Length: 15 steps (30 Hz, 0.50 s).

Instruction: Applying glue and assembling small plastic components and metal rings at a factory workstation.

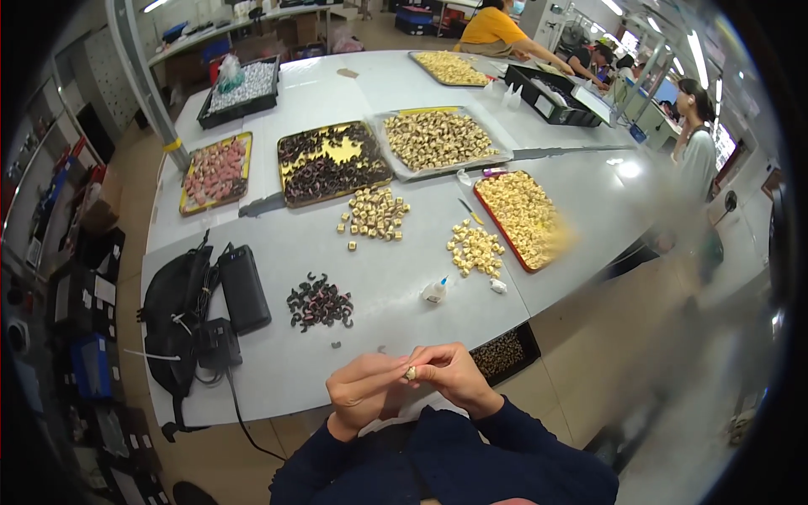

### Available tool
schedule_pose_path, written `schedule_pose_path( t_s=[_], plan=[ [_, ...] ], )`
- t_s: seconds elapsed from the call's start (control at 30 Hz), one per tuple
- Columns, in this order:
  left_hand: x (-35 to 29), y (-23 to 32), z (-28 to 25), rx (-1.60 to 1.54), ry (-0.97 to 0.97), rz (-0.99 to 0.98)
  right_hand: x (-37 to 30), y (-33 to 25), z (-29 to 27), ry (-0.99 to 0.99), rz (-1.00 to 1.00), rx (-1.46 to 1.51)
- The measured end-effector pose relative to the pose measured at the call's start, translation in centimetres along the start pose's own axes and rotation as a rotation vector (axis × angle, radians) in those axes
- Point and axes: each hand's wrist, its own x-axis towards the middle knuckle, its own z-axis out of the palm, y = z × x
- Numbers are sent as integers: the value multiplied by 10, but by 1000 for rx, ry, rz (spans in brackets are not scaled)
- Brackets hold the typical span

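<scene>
Just off the table's near edge, my left hand (364, 394) and my right hand (454, 375) meet at the fingertips. Between them is a small pale cream piece (411, 373), pinched by both; its exact kind is mostly hidden by the fingers. Ahead of my left hand lies a loose pile of dark curved pieces (320, 303). A small white dropper bottle (435, 291) with a blue tip stands beyond my right hand. Farther out are a pile of small gold-coloured cubes (374, 215) and a pile of pale yellow pieces (475, 250).
A red-rimmed tray (503, 231) of yellow pieces lies at the right. Behind sit trays of dark pieces (332, 172), brown-gold cubes (438, 139) and pink pieces (215, 172). A black pouch (175, 307) and black power pack (244, 289) occupy the left. A person in yellow (492, 32) works beyond.
</scene>
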Motion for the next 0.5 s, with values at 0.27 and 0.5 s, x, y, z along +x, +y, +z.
schedule_pose_path(
  t_s=[0.27,0.5],
  plan=[
    [-5,2,5,-1,16,15,-6,3,2,7,-31,-3],
    [-6,0,7,76,31,76,-7,0,2,20,-49,-7]
  ],
)
